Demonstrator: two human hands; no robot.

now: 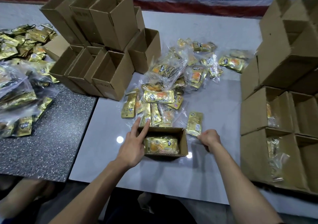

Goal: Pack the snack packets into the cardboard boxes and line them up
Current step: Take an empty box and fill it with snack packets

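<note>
Pale grey tabletop (pixel 222 106) is spreading under your hands. Your left hand (pixel 136 144) is resting straight-fingered on the open cardboard box (pixel 182 142), right beside the packed packets (pixel 160 146). Your right hand (pixel 209 138) is pinching a shiny gold packet (pixel 195 123) just beyond its fingertips.

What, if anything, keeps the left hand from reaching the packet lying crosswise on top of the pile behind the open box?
Probably nothing, so yes: the left hand seems free, its fingers point past the open box's far rim toward the pile, and the crosswise packet lies uncovered on top.
</note>
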